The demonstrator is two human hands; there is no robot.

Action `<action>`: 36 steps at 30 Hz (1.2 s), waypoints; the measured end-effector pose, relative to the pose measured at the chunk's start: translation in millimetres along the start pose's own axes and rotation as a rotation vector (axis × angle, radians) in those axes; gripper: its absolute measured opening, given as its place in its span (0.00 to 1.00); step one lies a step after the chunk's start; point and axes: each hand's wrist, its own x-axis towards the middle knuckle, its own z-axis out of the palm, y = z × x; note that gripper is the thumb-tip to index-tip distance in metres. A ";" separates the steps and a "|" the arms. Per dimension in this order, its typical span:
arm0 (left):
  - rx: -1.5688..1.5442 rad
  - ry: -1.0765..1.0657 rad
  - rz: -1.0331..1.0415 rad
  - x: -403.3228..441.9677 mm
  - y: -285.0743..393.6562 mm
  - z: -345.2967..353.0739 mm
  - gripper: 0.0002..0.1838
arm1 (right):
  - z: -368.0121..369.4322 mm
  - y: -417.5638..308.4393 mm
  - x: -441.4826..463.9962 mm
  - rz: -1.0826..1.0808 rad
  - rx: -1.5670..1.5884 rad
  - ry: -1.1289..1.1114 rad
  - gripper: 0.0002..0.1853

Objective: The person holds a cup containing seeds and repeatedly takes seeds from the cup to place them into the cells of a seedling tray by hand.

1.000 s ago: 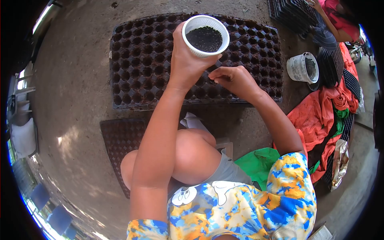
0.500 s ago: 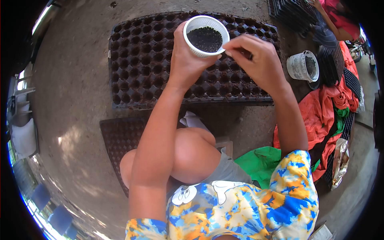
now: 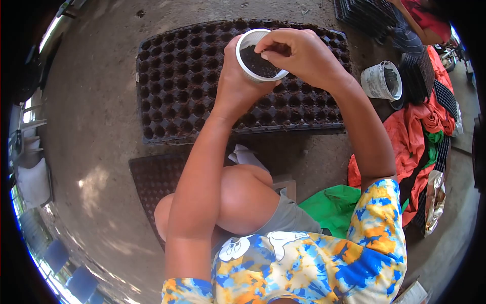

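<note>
My left hand [image 3: 237, 88] is wrapped round a white plastic cup [image 3: 243, 44], its mouth facing up towards me. Small dark grains [image 3: 255, 62] lie inside the cup. Over the cup's right side, my right hand [image 3: 298, 55] has thumb and forefinger pinched together at the grains; whatever may be between the fingertips is too small to make out. Beneath both hands a wide black seedling tray [image 3: 174, 86] with rows of round cells lies on the ground, dark soil in and around its cells.
A smaller tray [image 3: 152, 177] lies by my knee. To the right are a white bucket [image 3: 377, 81], stacked trays [image 3: 417, 76], red sheeting [image 3: 405, 131] and green sheeting [image 3: 329, 205]. A person in red [image 3: 428, 20] is at the upper right beside more stacked trays [image 3: 362, 17].
My right hand has risen from above the tray, past the cup's right rim, to the grains inside. My left hand keeps hold of the cup. The view has shifted slightly.
</note>
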 end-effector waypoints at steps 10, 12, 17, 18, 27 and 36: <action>-0.108 0.146 0.047 6.6 -3.5 -12.2 0.50 | 57.2 28.0 -84.6 0.172 0.024 -0.260 0.09; -0.054 0.105 0.066 5.2 -0.2 -11.9 0.51 | 62.5 32.1 -89.9 0.145 -0.038 -0.272 0.10; -0.001 0.099 0.084 4.0 -1.2 -10.3 0.51 | 61.9 33.9 -91.0 0.141 -0.028 -0.288 0.12; -0.004 0.098 0.088 4.3 -2.2 -10.1 0.51 | 61.9 33.8 -91.1 0.141 -0.025 -0.275 0.11; -0.043 0.118 0.108 5.3 -7.1 -9.6 0.51 | 51.2 32.3 -64.0 0.177 -0.049 -0.154 0.07; -0.013 0.117 0.115 5.9 -4.2 -9.0 0.51 | 55.9 37.5 -73.3 0.058 -0.130 -0.400 0.11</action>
